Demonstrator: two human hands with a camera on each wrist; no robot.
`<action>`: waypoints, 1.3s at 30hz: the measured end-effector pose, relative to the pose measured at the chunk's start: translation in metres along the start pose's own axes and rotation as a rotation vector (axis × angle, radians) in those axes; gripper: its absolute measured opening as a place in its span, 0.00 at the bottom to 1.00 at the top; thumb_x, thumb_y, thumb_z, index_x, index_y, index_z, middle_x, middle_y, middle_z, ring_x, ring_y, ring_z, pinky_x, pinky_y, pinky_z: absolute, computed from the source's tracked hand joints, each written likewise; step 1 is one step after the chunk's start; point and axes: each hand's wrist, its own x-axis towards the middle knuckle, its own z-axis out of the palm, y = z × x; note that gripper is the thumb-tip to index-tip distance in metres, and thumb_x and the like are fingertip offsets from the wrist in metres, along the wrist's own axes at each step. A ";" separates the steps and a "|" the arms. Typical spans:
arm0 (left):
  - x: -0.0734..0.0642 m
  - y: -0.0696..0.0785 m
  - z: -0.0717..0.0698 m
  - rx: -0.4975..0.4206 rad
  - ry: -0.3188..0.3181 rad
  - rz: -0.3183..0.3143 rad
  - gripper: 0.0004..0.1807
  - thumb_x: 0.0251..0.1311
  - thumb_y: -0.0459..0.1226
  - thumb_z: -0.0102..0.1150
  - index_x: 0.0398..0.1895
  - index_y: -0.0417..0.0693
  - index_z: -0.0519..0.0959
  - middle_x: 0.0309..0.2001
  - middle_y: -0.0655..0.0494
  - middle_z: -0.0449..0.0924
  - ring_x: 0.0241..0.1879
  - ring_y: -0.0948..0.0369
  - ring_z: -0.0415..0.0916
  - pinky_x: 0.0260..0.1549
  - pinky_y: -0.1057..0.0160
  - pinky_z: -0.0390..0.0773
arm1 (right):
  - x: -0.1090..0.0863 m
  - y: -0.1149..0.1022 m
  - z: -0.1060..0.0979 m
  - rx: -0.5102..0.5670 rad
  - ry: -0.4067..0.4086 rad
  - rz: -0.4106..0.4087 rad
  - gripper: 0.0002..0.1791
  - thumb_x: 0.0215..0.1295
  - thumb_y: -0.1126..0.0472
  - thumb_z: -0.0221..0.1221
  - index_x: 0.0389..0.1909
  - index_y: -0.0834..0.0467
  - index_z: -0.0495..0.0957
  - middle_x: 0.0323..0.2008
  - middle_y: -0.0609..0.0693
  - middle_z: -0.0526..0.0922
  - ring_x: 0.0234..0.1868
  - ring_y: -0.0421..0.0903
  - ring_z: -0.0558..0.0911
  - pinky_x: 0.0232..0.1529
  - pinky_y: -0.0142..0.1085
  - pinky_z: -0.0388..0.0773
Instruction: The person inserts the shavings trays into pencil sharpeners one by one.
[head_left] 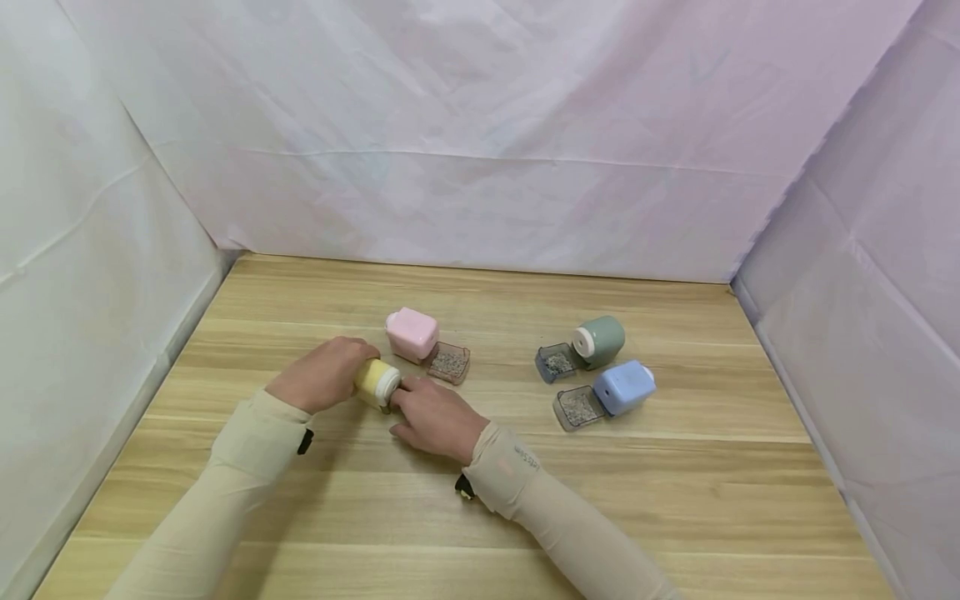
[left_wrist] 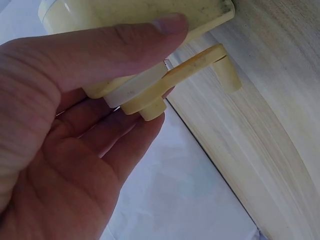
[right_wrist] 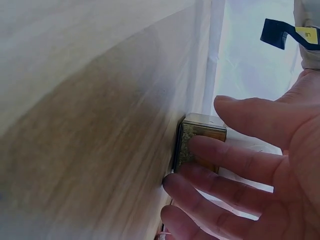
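Note:
A yellow hand-crank pencil sharpener (head_left: 372,379) lies at the left of the table, gripped by my left hand (head_left: 324,375). In the left wrist view the thumb lies along its body and the other fingers reach behind its crank handle (left_wrist: 192,67). My right hand (head_left: 442,423) is at the sharpener's near end, fingers loosely extended and thumb apart. From the right wrist, those fingers overlap a see-through box with shavings (right_wrist: 186,142), which looks like the sharpener's drawer; contact is hard to tell.
Behind the hands lies a pink sharpener (head_left: 412,335) with its shavings drawer (head_left: 448,363) out. Towards the right are a green sharpener (head_left: 603,340) and a blue sharpener (head_left: 626,387), each beside a drawer of shavings. White cloth (head_left: 480,208) encloses the wooden table (head_left: 675,500).

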 end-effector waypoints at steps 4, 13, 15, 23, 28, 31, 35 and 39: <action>0.000 0.001 0.000 -0.003 0.000 -0.002 0.19 0.46 0.14 0.73 0.41 0.37 0.86 0.39 0.46 0.88 0.39 0.53 0.84 0.43 0.50 0.86 | -0.004 0.004 0.001 0.004 -0.008 -0.016 0.17 0.74 0.49 0.68 0.56 0.53 0.85 0.56 0.48 0.83 0.56 0.43 0.82 0.58 0.35 0.82; 0.000 -0.004 0.000 -0.007 0.000 0.037 0.20 0.46 0.16 0.75 0.44 0.37 0.85 0.40 0.45 0.88 0.38 0.53 0.84 0.42 0.50 0.87 | -0.007 0.012 -0.010 -0.002 0.011 -0.040 0.18 0.74 0.50 0.68 0.59 0.53 0.85 0.55 0.48 0.84 0.53 0.42 0.83 0.57 0.36 0.84; 0.000 -0.005 0.000 -0.007 -0.010 0.038 0.21 0.46 0.17 0.75 0.45 0.37 0.85 0.40 0.45 0.88 0.38 0.53 0.84 0.43 0.50 0.87 | -0.007 0.014 -0.014 0.012 0.014 -0.031 0.19 0.75 0.51 0.67 0.60 0.54 0.85 0.56 0.49 0.84 0.55 0.43 0.83 0.59 0.37 0.83; 0.001 -0.003 -0.004 -0.031 -0.079 0.008 0.29 0.46 0.22 0.81 0.56 0.34 0.84 0.46 0.42 0.88 0.43 0.51 0.85 0.48 0.46 0.87 | -0.016 0.028 -0.035 0.115 0.028 0.037 0.22 0.78 0.52 0.65 0.66 0.57 0.80 0.66 0.53 0.80 0.69 0.48 0.79 0.69 0.43 0.81; 0.002 0.003 -0.013 -0.031 -0.131 -0.038 0.34 0.47 0.30 0.85 0.60 0.36 0.83 0.50 0.42 0.87 0.46 0.50 0.84 0.50 0.46 0.87 | -0.021 0.039 -0.050 0.133 0.059 0.051 0.26 0.78 0.52 0.66 0.71 0.57 0.77 0.69 0.57 0.79 0.70 0.53 0.80 0.70 0.48 0.80; 0.003 0.006 -0.021 -0.001 -0.162 -0.067 0.36 0.48 0.35 0.85 0.63 0.36 0.82 0.55 0.40 0.86 0.52 0.46 0.85 0.53 0.43 0.86 | -0.023 0.046 -0.057 0.156 0.072 0.071 0.28 0.78 0.53 0.65 0.73 0.57 0.76 0.70 0.58 0.79 0.68 0.54 0.81 0.69 0.49 0.81; 0.003 0.011 -0.033 0.042 -0.170 -0.092 0.38 0.53 0.43 0.83 0.66 0.37 0.81 0.59 0.38 0.85 0.58 0.42 0.84 0.56 0.39 0.85 | -0.023 0.052 -0.065 0.155 0.081 0.098 0.26 0.78 0.51 0.65 0.71 0.57 0.77 0.69 0.57 0.79 0.67 0.54 0.81 0.68 0.49 0.81; 0.003 0.015 -0.040 0.065 -0.129 -0.088 0.35 0.59 0.50 0.79 0.64 0.38 0.83 0.57 0.38 0.86 0.56 0.42 0.85 0.53 0.39 0.86 | -0.024 0.057 -0.073 0.124 0.091 0.132 0.27 0.78 0.49 0.65 0.70 0.58 0.78 0.70 0.57 0.78 0.68 0.54 0.80 0.69 0.49 0.81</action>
